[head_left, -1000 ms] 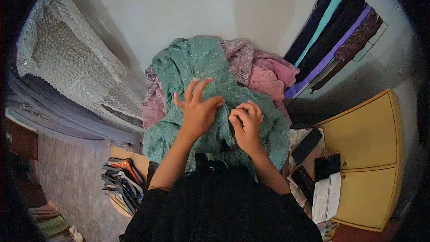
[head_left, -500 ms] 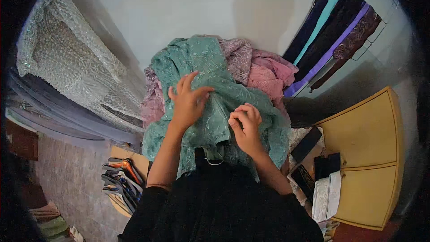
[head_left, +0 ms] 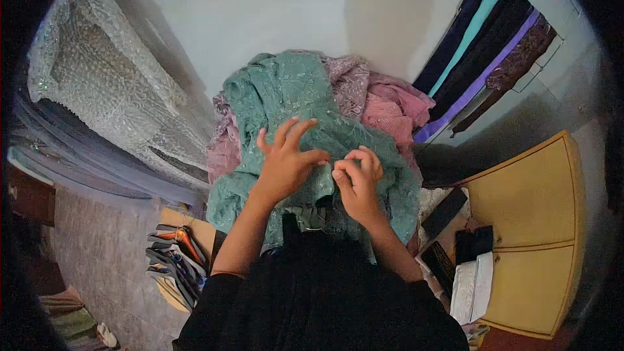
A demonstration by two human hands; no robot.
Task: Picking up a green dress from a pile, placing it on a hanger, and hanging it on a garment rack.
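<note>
Roughly in the middle, the green embroidered garment (head_left: 279, 84) lay heaped in front of the person, its far edge against the pale wall (head_left: 260, 6) and its near folds reaching the black shirt (head_left: 312, 299). Over its centre was the left hand (head_left: 286, 168), three fingers raised and spread apart, thumb and forefinger drawn close together at a fold; I could not tell whether cloth was caught between them. Just beside it, the right hand (head_left: 359, 179) had its fingers curled inward, the thumb near the forefinger; anything between those tips was too small to tell. Only a narrow gap parted the hands, with a fold of the garment showing in it.

Past the green edge, mauve cloth (head_left: 348, 81) and pink cloth (head_left: 390, 112) bulged out on the far right. Left of the heap, white beaded cloth (head_left: 97, 71) hung down close to it, and lower down a stretch of floor (head_left: 97, 240) ran between the hanging drapes and the bunched hangers (head_left: 175, 253). To the right, the yellow cabinet (head_left: 530, 201) stood apart from the right forearm, flat dark and white items (head_left: 473, 286) filling the space between.
</note>
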